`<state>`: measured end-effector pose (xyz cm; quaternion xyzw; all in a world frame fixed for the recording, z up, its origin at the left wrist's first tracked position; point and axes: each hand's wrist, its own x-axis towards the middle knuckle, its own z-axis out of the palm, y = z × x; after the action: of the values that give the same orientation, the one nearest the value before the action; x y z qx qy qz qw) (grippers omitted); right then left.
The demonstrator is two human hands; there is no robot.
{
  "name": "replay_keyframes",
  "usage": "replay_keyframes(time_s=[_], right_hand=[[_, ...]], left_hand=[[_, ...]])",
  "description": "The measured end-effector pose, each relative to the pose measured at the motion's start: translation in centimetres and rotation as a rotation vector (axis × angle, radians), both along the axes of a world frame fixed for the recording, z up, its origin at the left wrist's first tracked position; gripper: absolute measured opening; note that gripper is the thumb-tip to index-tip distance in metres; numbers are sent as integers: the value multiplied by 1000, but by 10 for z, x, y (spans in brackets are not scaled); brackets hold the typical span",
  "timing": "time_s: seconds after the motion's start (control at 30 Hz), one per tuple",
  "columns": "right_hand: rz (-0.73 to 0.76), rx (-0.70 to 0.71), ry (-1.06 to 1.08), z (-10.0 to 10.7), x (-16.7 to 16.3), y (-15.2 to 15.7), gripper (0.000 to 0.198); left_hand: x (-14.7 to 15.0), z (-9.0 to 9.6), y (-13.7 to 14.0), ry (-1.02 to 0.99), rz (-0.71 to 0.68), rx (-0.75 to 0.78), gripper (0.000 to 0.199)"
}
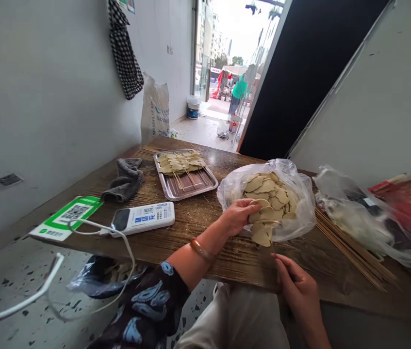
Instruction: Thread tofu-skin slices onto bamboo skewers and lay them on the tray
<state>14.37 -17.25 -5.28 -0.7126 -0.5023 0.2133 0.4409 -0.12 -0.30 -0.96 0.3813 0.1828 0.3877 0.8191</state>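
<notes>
My left hand pinches a thin, pale yellow-green slice that looks like potato, at the near side of an open plastic bag. Several more such slices hang threaded together just below it. My right hand is closed on the lower end of a thin bamboo skewer that runs up into these slices. Inside the bag lies a heap of loose slices. On a metal tray to the left, finished-looking skewers of slices lie side by side.
Loose bamboo skewers lie at the right beside plastic bags. A white power bank or terminal with a cable, a QR code card and a grey cloth occupy the left of the wooden table. A person stands outside the doorway.
</notes>
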Motion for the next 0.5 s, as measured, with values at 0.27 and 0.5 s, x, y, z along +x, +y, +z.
replay_keyframes(time_s=[0.27,0.5], right_hand=[[195,78,-280,12,23,12,40],[187,140,-495,57,45,46,45]], left_hand=[[-3,-4,3,-28,98,-97,50],[-8,2,10,-170,248,-266,49]])
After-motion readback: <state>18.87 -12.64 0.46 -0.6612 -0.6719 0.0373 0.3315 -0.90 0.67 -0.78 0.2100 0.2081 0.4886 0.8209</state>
